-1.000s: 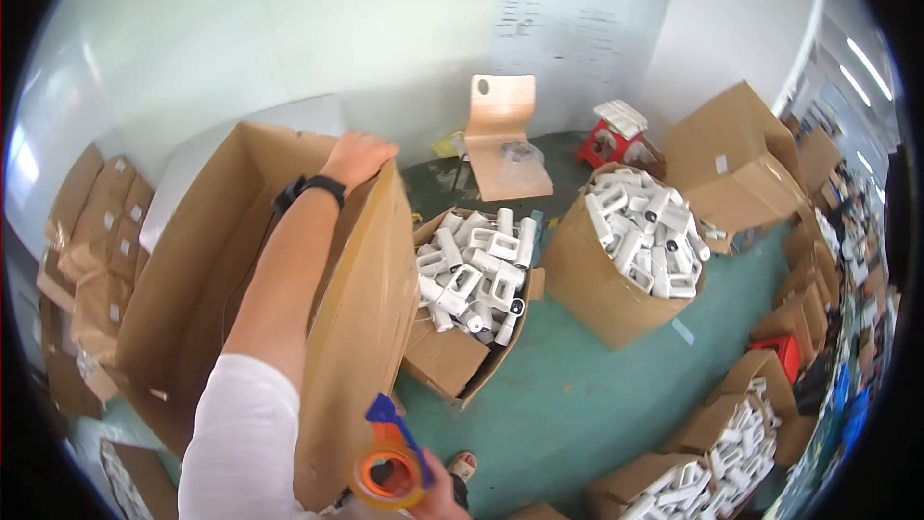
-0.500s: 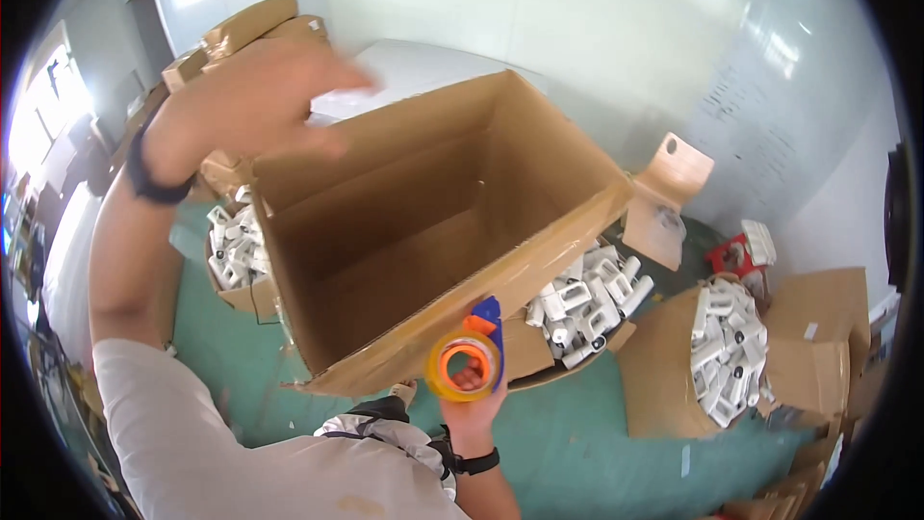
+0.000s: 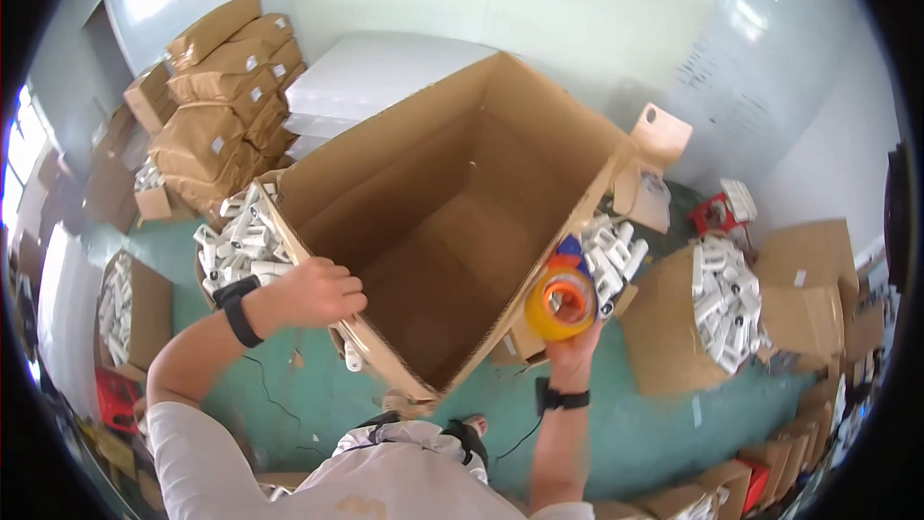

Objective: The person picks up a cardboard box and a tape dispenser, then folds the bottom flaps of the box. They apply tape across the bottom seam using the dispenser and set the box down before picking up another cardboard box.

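Note:
A large brown cardboard box [image 3: 385,169] stands open at the top in front of me, its inside bare. My left hand [image 3: 322,291] is closed over the rim of its left side, fingers curled onto the edge. In my right hand [image 3: 575,342] is a tape dispenser [image 3: 549,327] with a blue and orange body and a wide roll of yellow tape. It is held up against the outside of the box's right side. The fingers of that hand are partly hidden behind the roll.
White plastic parts [image 3: 250,236] are heaped left of the box, more [image 3: 611,255] to its right. A carton [image 3: 664,342] of similar parts stands farther right. Wrapped brown packages [image 3: 207,135] are stacked at back left, beside white sheets [image 3: 385,72]. A red stool [image 3: 710,215] is by the wall.
My left hand has come down from above the box's far left to grip its left rim. The box has turned, and my right hand has moved right with the tape dispenser.

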Action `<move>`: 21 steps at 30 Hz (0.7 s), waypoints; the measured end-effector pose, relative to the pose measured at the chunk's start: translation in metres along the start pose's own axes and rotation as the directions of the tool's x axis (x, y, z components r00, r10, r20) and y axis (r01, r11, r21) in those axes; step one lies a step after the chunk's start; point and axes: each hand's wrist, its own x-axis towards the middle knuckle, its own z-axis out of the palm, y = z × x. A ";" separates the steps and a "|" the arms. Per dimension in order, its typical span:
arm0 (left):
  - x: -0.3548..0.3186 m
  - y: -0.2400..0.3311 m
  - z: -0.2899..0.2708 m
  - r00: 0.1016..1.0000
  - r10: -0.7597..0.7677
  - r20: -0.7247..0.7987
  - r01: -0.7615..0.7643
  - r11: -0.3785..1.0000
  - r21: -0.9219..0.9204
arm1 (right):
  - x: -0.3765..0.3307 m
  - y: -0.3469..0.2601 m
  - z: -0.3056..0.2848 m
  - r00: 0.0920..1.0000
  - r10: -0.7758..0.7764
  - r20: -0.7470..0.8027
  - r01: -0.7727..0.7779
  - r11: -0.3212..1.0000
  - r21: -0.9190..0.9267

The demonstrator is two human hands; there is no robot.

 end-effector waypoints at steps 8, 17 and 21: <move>0.015 0.013 -0.037 0.991 0.009 0.136 0.011 0.989 -0.144 | -0.022 -0.016 -0.033 0.987 -0.085 -0.133 0.084 0.996 -0.019; 0.288 0.010 -0.035 0.822 0.528 -0.214 -0.490 0.847 0.206 | -0.071 0.002 -0.024 0.988 0.105 -0.113 -0.092 0.989 0.114; 0.353 0.008 0.008 0.733 0.676 -0.081 -0.605 0.701 0.377 | -0.076 0.005 -0.039 0.988 0.126 -0.088 -0.102 0.965 0.240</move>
